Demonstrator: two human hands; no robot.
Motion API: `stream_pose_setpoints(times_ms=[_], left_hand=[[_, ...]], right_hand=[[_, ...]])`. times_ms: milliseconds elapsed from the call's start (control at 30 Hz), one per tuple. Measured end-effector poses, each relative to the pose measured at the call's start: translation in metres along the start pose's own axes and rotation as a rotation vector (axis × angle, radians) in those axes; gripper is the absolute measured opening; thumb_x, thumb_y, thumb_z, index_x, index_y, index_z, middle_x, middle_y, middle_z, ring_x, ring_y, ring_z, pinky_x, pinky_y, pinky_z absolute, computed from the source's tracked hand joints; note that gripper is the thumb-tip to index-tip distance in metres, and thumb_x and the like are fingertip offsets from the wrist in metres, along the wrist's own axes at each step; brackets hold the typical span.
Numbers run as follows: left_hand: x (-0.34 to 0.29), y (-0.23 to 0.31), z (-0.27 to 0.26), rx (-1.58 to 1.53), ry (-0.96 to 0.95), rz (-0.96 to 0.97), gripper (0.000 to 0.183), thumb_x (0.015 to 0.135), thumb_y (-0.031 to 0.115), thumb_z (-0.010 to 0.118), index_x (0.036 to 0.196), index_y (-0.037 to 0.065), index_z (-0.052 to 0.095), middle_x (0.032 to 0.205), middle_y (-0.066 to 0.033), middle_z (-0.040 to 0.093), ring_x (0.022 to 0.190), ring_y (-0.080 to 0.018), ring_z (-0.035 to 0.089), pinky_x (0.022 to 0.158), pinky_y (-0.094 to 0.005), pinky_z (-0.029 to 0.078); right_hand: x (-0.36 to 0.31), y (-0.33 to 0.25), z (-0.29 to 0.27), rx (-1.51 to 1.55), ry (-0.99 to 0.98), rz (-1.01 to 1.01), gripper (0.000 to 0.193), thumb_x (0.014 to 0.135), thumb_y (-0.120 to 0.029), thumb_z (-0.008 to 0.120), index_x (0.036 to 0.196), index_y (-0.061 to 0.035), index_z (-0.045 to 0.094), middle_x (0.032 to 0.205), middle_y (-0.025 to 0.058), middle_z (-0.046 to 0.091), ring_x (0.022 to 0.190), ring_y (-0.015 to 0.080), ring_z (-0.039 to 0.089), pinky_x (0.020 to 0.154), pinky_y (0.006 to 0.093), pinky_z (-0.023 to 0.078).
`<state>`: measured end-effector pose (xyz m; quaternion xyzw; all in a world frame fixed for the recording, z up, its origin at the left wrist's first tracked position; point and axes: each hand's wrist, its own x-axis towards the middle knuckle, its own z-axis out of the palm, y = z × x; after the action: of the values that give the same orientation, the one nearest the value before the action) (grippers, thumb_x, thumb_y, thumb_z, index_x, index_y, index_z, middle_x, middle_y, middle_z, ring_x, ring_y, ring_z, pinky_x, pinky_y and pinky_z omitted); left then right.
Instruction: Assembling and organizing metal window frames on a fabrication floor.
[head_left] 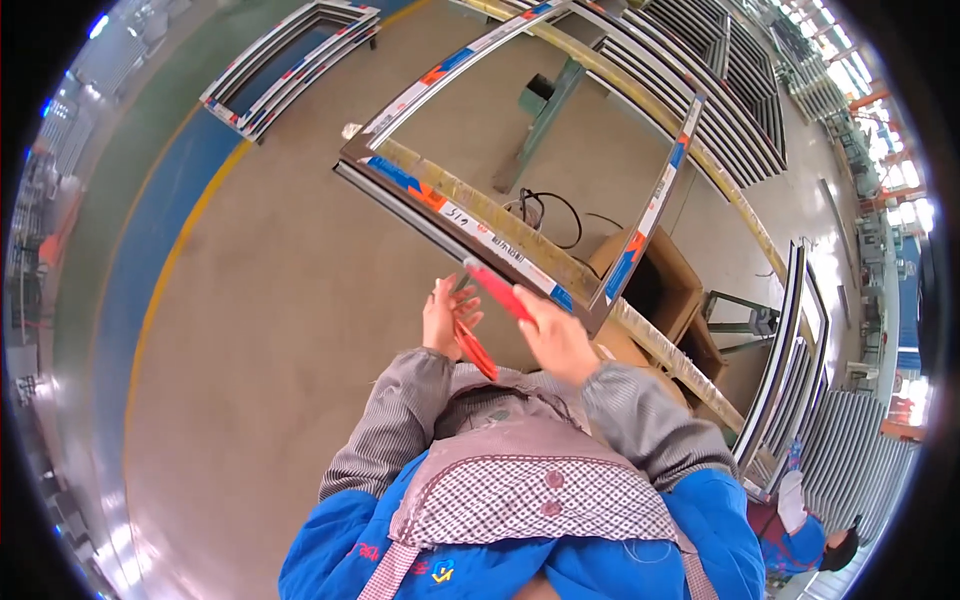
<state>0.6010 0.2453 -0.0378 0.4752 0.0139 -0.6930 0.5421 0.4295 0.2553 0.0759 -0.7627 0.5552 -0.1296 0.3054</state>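
The right hand (558,340) is slightly blurred and conceals the rear of a red tool (497,290). The left hand (440,318) partly covers a red-handled implement (476,352); its head is indistinct. The upper edge crops the brown frame's (450,215) far corner. Shadow obscures the cardboard box's (690,300) interior. A co-worker's (798,545) handwork is too small to determine.

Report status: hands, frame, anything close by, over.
Left hand: holding red-handled tool. Right hand: gripping pink-handled tool, tip by frame's near edge. Frame: lying across wrapped beams. Cardboard box: low, near frame's right side.
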Motion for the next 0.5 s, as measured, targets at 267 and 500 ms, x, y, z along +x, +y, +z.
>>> stream_pose_setpoints(times_ms=[267,500], left_hand=[[0.009,0.017,0.083,-0.174,-0.189,0.017,0.04,0.093,0.042,0.041,0.124,0.016,0.041,0.087,-0.0084,0.056,0.066,-0.0165,0.054,0.059,-0.0301,0.047],[0.067,0.072,0.101,1.121,-0.067,1.153,0.034,0.092,0.022,0.045,0.121,0.003,0.046,0.114,-0.0116,0.054,0.106,-0.0239,0.05,0.092,-0.0363,0.037]], right_hand=[[0.022,0.007,-0.006,0.822,-0.165,0.081,0.063,0.074,0.004,0.056,0.133,-0.001,0.033,0.123,0.0082,0.046,0.115,0.0154,0.044,0.094,0.0272,0.037],[0.14,0.122,-0.057,0.575,-0.11,0.251,0.044,0.075,0.002,0.049,0.118,-0.0052,0.051,0.071,0.001,0.055,0.055,0.0086,0.049,0.048,0.0233,0.04]])
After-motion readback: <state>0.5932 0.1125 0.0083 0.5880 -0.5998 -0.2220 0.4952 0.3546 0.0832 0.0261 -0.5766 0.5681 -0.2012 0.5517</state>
